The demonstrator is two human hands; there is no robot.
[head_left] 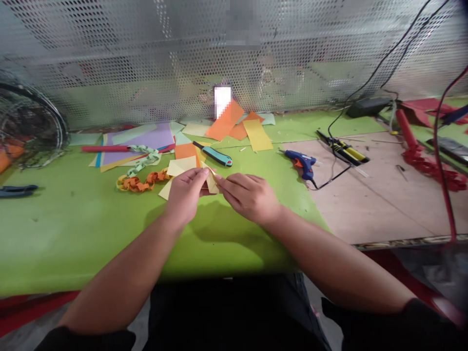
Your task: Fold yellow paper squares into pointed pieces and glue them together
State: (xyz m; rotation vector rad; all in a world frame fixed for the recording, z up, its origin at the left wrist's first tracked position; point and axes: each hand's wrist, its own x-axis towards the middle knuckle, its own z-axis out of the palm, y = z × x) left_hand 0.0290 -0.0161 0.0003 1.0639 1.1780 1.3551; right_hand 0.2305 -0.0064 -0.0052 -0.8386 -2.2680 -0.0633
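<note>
A small folded piece of pale yellow paper is held up between both hands over the green table. My left hand pinches its left side, thumb on top. On the right edge, the fingers of my right hand are closed; their tips are partly hidden. Pale yellow paper pieces lie just behind my left hand. Beyond the hands rests a utility knife with a teal handle. To the left is a curled chain of folded orange paper, joined to a light green folded strip.
A blue glue gun lies at the right, its cord running to a black and yellow tool. Coloured sheets and orange paper lie toward the perforated metal panel. Dark-handled pliers rest far left.
</note>
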